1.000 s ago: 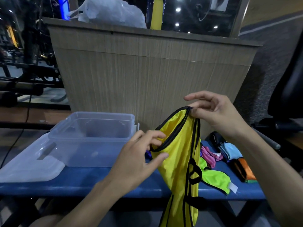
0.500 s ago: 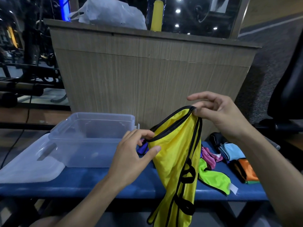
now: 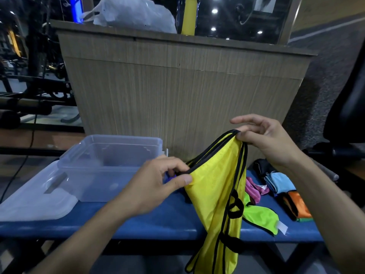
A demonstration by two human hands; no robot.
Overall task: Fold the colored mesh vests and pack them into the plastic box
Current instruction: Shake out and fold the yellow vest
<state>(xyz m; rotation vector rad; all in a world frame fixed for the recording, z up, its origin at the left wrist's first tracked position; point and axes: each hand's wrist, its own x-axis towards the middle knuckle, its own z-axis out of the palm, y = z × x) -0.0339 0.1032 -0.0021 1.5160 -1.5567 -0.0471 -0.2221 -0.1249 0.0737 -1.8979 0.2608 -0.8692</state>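
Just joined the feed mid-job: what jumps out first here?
The bright yellow vest with black trim, held up in the centre over the blue bench: the right hand pinches its top corner and the left hand pinches the trim lower down. To the left sits the clear plastic box, open, its lid lying beside it. At right, more colored vests lie on the bench.

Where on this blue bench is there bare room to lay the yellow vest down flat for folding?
The widest bare strip of the blue bench runs along its front edge, between the lid and the hanging yellow vest. The right end is crowded with the green vest, pink vest and a folded stack.
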